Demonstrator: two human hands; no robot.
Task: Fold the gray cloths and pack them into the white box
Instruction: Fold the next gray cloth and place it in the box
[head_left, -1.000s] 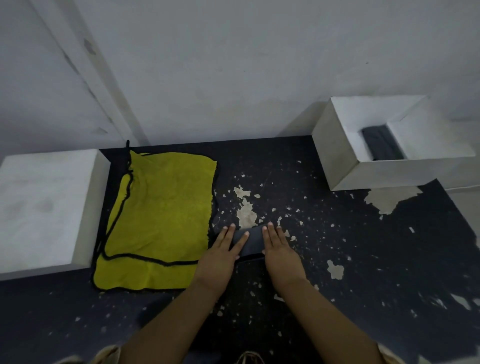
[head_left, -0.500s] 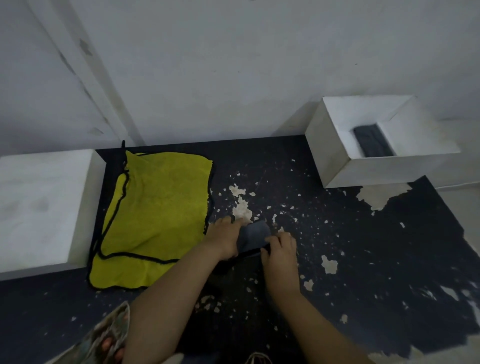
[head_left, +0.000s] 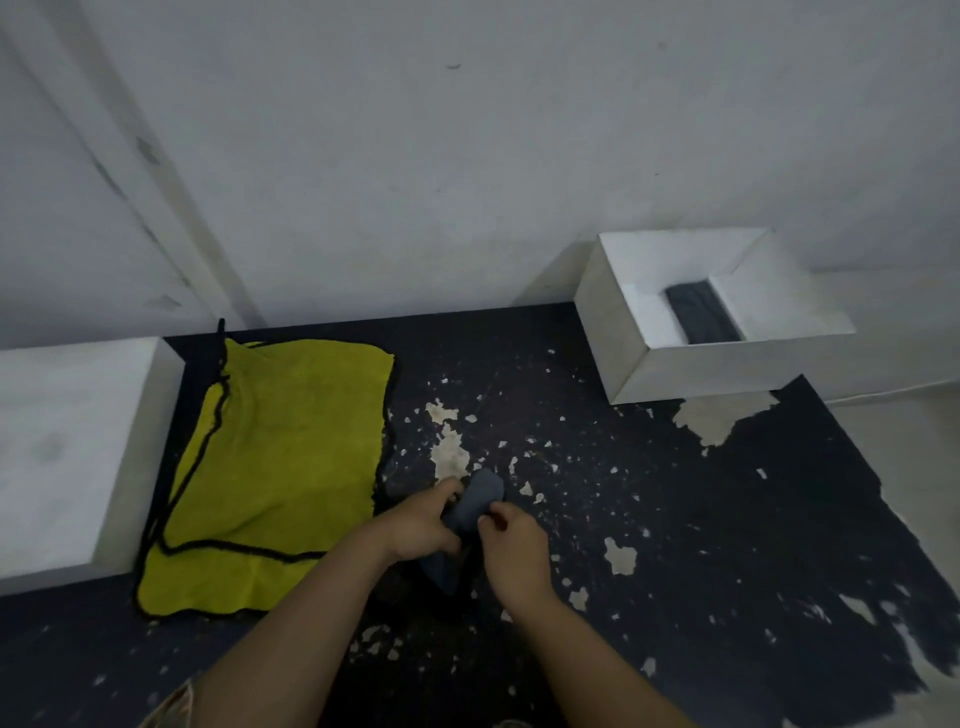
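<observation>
Now both hands, left hand (head_left: 423, 525) and right hand (head_left: 514, 545), curl their grip round the gray cloth (head_left: 475, 501).

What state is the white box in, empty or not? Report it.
Not empty. The open-topped white box already holds one dark folded cloth lying inside.

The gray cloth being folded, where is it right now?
In the head view the gray cloth sits low and centre, gripped between the left hand and right hand, right of the yellow towel.
</observation>
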